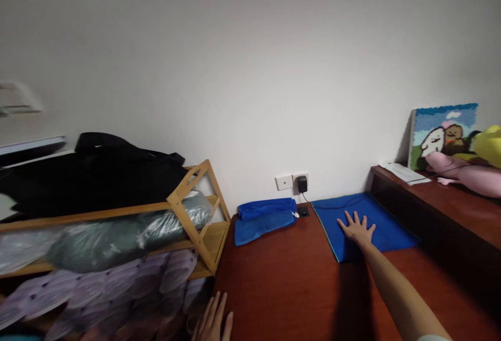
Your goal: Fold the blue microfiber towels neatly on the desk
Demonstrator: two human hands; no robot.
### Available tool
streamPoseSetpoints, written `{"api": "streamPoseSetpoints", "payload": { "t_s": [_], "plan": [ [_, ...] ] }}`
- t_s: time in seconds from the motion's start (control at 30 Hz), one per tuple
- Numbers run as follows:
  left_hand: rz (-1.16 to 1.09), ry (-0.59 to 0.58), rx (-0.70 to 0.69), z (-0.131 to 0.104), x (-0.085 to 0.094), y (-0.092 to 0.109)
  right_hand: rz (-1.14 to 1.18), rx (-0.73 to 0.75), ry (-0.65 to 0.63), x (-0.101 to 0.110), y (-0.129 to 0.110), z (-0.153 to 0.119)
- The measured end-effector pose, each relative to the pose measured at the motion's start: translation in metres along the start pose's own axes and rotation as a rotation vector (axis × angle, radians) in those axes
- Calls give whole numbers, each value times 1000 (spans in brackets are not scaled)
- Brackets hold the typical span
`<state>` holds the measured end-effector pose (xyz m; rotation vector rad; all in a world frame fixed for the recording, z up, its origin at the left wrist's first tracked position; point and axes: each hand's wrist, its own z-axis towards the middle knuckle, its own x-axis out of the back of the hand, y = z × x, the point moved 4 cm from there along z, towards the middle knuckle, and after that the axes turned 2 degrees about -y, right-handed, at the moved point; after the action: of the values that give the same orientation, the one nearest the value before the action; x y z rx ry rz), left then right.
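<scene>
A blue cloth (385, 229) with a pale green edge lies spread on the reddish-brown wooden tabletop (282, 289), close to the wall. On top of it, my right hand (357, 229) rests flat with the fingers spread, near the cloth's middle. My left hand (213, 321) is at the bottom of the view, by the table's left edge, fingers stretched out and holding nothing; its lower part is cut off by the frame. A second blue cloth (266, 221), folded over on itself, lies at the back left of the table, apart from both hands.
A black plug adapter (301, 183) sits in the wall socket, its thin cable running onto the spread cloth. Left stands a wooden rack (199, 216) with a black bag (97, 174) and plastic-wrapped goods. A raised shelf (469, 203) at right bears plush toys (479, 174) and a picture (444, 132).
</scene>
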<state>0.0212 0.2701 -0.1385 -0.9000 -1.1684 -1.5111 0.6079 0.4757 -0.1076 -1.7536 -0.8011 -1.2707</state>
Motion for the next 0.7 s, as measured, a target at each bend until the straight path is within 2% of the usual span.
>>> {"api": "streamPoseSetpoints", "payload": {
  "t_s": [0.23,0.33,0.4,0.5,0.57,0.63,0.7],
  "plan": [
    [46,-15,67,-9,7,15,-27,15,-33,5,3,-2],
    [34,-28,74,-11,8,16,-53,152,116,10,-14,-22],
    [22,-29,73,-12,8,17,-55,377,179,7,-43,-48],
    [18,-22,75,-13,8,18,2,708,89,-7,-109,-89],
    [20,-17,77,-14,8,19,45,743,49,-15,-155,-103],
    [31,-16,76,-14,8,20,61,663,48,-20,-195,-106],
    [47,-18,76,-15,7,20,61,579,45,-23,-224,-103]
  ]
}}
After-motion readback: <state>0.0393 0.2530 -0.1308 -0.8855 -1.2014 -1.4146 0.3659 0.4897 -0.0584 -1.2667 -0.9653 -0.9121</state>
